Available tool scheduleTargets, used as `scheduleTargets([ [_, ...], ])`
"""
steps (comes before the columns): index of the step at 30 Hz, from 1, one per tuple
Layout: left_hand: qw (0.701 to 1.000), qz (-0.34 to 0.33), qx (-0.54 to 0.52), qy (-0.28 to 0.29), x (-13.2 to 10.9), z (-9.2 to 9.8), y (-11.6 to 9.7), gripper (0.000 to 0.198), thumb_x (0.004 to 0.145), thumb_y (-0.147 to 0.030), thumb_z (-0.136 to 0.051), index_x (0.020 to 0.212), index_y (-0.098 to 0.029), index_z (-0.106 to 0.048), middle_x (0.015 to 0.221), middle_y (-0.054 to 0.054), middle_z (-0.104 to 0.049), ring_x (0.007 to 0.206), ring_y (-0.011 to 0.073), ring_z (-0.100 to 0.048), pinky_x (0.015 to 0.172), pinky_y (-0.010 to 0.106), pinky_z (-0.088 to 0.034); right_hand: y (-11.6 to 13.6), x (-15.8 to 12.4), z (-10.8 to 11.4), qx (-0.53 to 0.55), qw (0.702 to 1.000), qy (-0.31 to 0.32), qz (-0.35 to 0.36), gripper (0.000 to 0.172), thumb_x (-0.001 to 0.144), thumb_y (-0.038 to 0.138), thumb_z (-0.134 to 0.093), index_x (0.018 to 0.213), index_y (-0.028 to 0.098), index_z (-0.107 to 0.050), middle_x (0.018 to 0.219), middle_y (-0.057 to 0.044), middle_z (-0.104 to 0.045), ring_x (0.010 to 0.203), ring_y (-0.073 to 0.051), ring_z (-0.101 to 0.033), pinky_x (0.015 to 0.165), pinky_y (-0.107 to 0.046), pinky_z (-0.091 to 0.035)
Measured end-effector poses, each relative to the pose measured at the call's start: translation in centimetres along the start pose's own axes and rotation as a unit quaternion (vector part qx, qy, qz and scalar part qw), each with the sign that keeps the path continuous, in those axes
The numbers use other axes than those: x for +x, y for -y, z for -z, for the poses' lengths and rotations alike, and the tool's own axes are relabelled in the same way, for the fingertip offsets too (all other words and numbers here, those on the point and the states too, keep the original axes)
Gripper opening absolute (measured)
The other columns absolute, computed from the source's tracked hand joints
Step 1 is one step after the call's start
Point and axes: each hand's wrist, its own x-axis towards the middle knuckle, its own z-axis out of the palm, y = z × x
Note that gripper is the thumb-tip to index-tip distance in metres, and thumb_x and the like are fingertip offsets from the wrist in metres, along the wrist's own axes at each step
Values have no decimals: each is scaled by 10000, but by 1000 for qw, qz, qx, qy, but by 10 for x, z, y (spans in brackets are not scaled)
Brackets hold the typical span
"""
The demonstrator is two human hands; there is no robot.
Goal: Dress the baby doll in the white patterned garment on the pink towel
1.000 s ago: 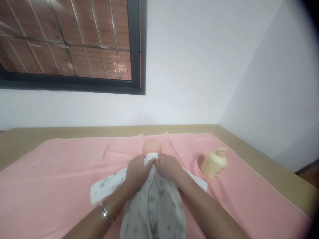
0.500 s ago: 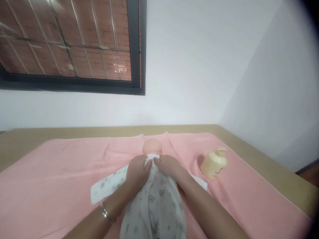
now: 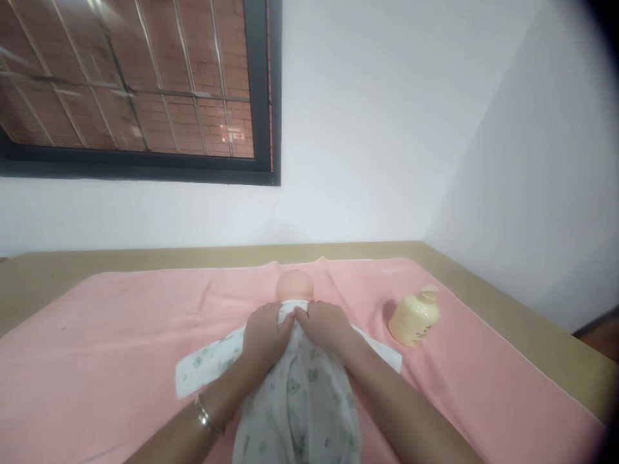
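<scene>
A doll lies on a pink cloth, only its rounded head showing past the neckline. White baby clothing with a small green print covers its body, and the sleeves spread out flat to either side. My left hand grips the fabric at the left of the neckline, thumb pointing inward. On the other side, my right hand holds the same clothing, its thumb close to the left one. The fingers' undersides are hidden. A silvery bracelet circles my left wrist.
A cream-yellow bottle with a flat spout stands on the cloth to the right. Tan tabletop borders the cloth. Behind it rises a white wall with a dark-framed, barred window at upper left.
Almost nothing differs. My thumbs have drawn slightly closer together at the neckline, and the view has shifted a little.
</scene>
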Motion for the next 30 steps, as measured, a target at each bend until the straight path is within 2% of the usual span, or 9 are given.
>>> scheduleTargets([
  [3,1000,18,-4,14,1,2,0,314,857,-411,-380,878,-191,-603,887,64,-639,824,203,-555,708,297,-373,5,-8,0,-40,998,-44,36,449,932,394,-226,933,166,-612,921,-127,-644,851,-248,-602,745,-363,-389],
  [5,1000,12,0,24,0,3,-1,315,861,-397,-369,843,-187,-604,857,64,-636,802,199,-555,694,292,-371,5,-9,0,-32,997,-59,30,462,928,419,-232,962,151,-608,922,-140,-642,875,-257,-597,767,-374,-386],
  [11,999,-31,39,-12,-3,4,-5,342,874,-394,-347,862,-187,-619,871,70,-633,846,214,-543,756,321,-367,-10,4,2,87,995,50,-12,616,900,571,-173,975,171,-635,974,-120,-655,852,-243,-606,694,-326,-414],
  [17,999,7,10,37,1,4,-2,355,868,-428,-358,850,-194,-624,843,63,-641,800,202,-562,692,294,-371,-4,-2,3,57,998,-6,5,628,906,561,-149,946,160,-631,899,-128,-657,832,-250,-595,732,-356,-395],
  [22,1000,-2,8,5,-1,2,-2,365,870,-425,-359,971,-191,-620,934,71,-642,888,212,-552,778,314,-369,-11,4,4,104,993,53,-22,590,900,553,-196,985,168,-636,985,-123,-651,865,-245,-597,700,-325,-401],
  [24,1000,0,4,2,-1,1,-2,357,866,-421,-370,987,-192,-616,951,69,-640,902,213,-549,787,314,-370,-9,3,4,93,995,41,-16,612,901,559,-179,963,160,-638,958,-128,-653,846,-243,-599,703,-327,-396],
  [28,1000,6,-4,21,1,2,0,329,859,-411,-382,948,-194,-614,907,61,-640,847,205,-560,726,297,-378,-1,-4,2,48,999,-22,6,600,907,554,-177,940,151,-620,887,-128,-651,824,-240,-593,733,-340,-381],
  [30,1000,-1,3,21,1,2,-1,340,867,-418,-366,910,-189,-614,879,64,-639,831,205,-561,715,295,-375,-1,-3,1,49,999,-21,-7,582,910,538,-184,941,152,-618,903,-127,-650,832,-239,-592,730,-338,-380],
])
